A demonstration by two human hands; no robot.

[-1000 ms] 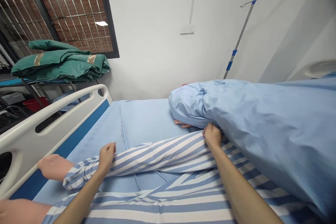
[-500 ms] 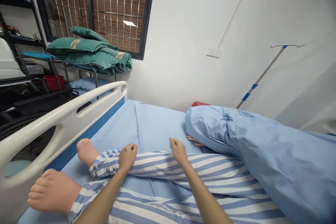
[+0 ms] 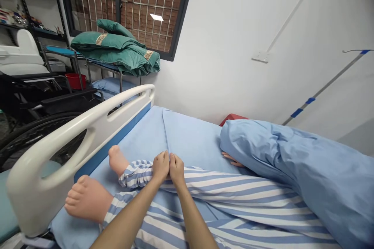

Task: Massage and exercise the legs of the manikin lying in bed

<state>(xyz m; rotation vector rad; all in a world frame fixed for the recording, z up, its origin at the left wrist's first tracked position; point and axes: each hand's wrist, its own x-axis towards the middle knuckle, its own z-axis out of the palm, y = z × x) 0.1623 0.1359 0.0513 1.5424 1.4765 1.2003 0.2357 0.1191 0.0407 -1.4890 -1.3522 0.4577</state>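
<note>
- The left hand (image 3: pixel 161 165) is curled into a loose fist over the far leg of the striped trousers (image 3: pixel 222 183), near the lower shin; whether it pinches any cloth cannot be told.
- The right hand (image 3: pixel 177 168) is closed the same way, just beside the left at the knuckles; its hold on the cloth, if any, is hidden too.
- The trousers cover two legs lying on the light blue sheet (image 3: pixel 189 132), with bare feet (image 3: pixel 89 199) sticking out of the cuffs near the white bed rail (image 3: pixel 73 128).
- A blue quilt (image 3: pixel 321 167) covers the upper part of the trousers, and fingertips of another hand (image 3: pixel 232 159) show from under its edge.
- Green folded bedding (image 3: pixel 117 48) lies beneath the barred window (image 3: pixel 146 7), beyond the rail.
- A wheelchair (image 3: pixel 43 97) stands left of the bed, and a metal pole (image 3: pixel 333 79) rises behind the quilt.
</note>
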